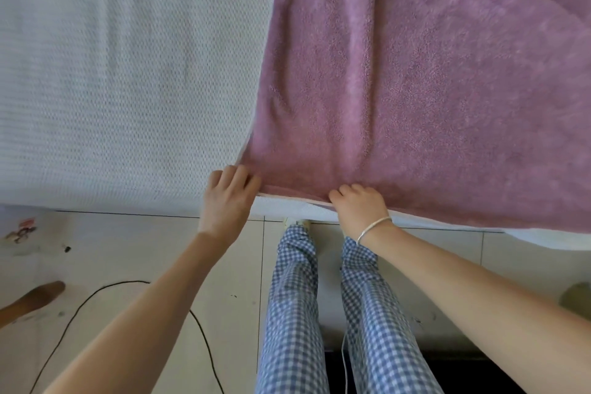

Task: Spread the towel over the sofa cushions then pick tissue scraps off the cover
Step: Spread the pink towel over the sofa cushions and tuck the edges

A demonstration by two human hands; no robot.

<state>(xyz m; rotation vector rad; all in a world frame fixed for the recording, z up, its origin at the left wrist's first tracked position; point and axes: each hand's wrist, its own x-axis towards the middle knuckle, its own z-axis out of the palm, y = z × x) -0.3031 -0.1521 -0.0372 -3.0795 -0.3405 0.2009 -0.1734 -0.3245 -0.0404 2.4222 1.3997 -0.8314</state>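
Note:
A pink-purple fleecy towel [415,89] lies over the right part of the white textured sofa cover [121,80]. Its left edge runs up the middle of the view and its near edge hangs at the sofa's front. My left hand [228,198] grips the towel's near left corner with curled fingers. My right hand [359,206], with a silver bracelet on the wrist, grips the near edge a short way to the right. A fold crosses the towel at the top right. No tissue scraps show on the cover.
Below the sofa's front edge is a pale tiled floor [144,253]. A black cable [105,289] loops across it at the left, near a brown wooden object [32,299]. My legs in blue checked trousers [297,313] stand close to the sofa.

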